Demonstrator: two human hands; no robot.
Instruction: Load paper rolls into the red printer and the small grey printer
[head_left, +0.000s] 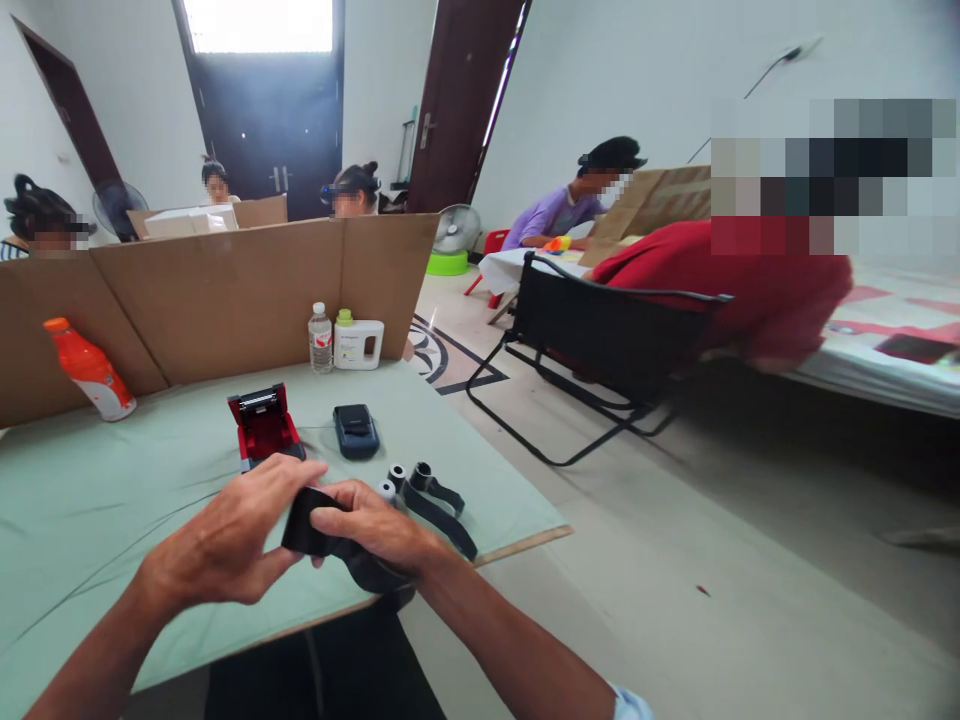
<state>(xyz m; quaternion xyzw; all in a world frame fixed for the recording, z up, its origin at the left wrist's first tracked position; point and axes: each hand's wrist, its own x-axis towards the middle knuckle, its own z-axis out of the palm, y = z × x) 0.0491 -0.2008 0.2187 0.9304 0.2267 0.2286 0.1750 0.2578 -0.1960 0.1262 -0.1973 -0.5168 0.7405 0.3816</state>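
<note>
A wide black strip is between my hands above the table's near edge. My right hand is closed on it, thumb pressed on the front, and a dark length hangs below. My left hand curves around the strip's left end, fingers over the top and thumb low. Just beyond stands a small red and black device with its lid raised. To its right lies a closed dark device. Beside my right hand are small white-ended rolls and a black roll with loose black strips.
A pale green cloth covers the table. Along its far side stand a cardboard screen, an orange bottle, a clear bottle and a white jug. A black folding chair and several people are beyond.
</note>
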